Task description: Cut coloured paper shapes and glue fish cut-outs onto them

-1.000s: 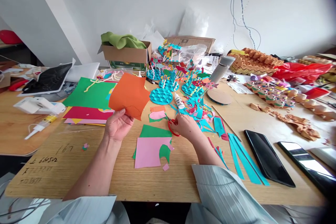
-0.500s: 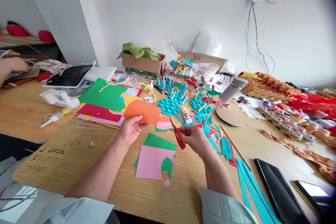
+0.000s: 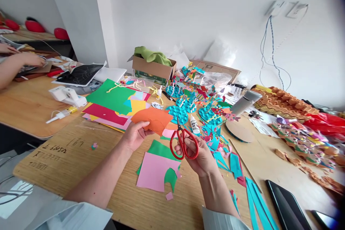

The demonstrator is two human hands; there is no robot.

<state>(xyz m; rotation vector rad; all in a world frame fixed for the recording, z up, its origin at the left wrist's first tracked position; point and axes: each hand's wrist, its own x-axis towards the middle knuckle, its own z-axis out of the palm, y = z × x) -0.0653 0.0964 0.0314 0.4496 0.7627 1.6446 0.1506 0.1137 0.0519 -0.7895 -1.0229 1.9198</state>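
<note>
Nearest, on a pale wooden table (image 3: 129, 201), the person's left hand (image 3: 136, 136) pinches a curved orange paper sheet (image 3: 152, 120) between thumb and fingers, holding it up above the table with a thin dark outline showing on it. The right hand (image 3: 201, 158) is curled closed around red-handled steel scissors (image 3: 192, 147), which stand upright with their blades pointing far, just beside the sheet and not on it.

The step in hand looks like cutting along that outline; the next move calls for opening the blades and setting them to the sheet's edge.

Under the hands lies a pink paper sheet (image 3: 153, 171) with a small pink paper scrap (image 3: 169, 196) near it. To the right lie long teal paper strips (image 3: 256, 205) and a black smartphone (image 3: 285, 205). Farther off stand a stack of coloured card (image 3: 113, 102), dimpled teal paper discs (image 3: 178, 114), a white glue bottle (image 3: 194, 124) and a cardboard box (image 3: 153, 65). At far left, a co-worker's hands (image 3: 29, 59) work at another table.
</note>
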